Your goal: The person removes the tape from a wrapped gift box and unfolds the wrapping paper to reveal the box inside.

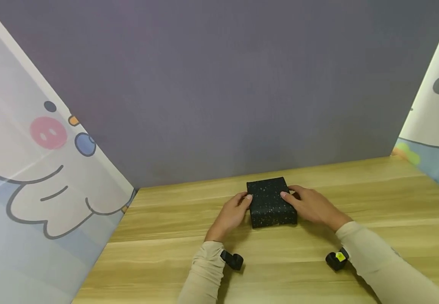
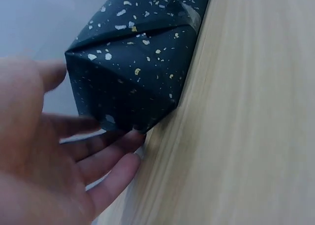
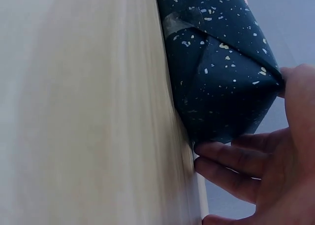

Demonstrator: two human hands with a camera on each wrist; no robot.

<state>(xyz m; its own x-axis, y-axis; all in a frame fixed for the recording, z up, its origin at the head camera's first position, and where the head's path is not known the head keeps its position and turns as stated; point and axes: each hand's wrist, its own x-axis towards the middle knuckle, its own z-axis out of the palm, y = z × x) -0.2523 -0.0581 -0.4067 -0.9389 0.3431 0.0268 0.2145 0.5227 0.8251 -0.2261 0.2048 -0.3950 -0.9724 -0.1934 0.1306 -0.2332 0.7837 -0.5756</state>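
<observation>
A box (image 1: 268, 198) wrapped in black paper with white and gold specks lies on the wooden table. On its left side, my left hand (image 1: 228, 215) holds it, thumb at the top edge and fingers by the lower corner. My right hand (image 1: 314, 207) grips the opposite side, its thumb lying on the top face. Folded paper shows on the end of the wrapped box (image 2: 133, 62) in the left wrist view, with a piece of clear tape (image 2: 193, 17) on it. The right wrist view also shows tape (image 3: 176, 24) on a folded flap.
Behind the wooden table (image 1: 147, 270) stands a tall grey panel (image 1: 223, 84). Cartoon-printed cloth hangs at the left (image 1: 71, 185) and at the right (image 1: 428, 118). Small black cameras sit on the left wrist (image 1: 233, 259) and the right wrist (image 1: 336, 259).
</observation>
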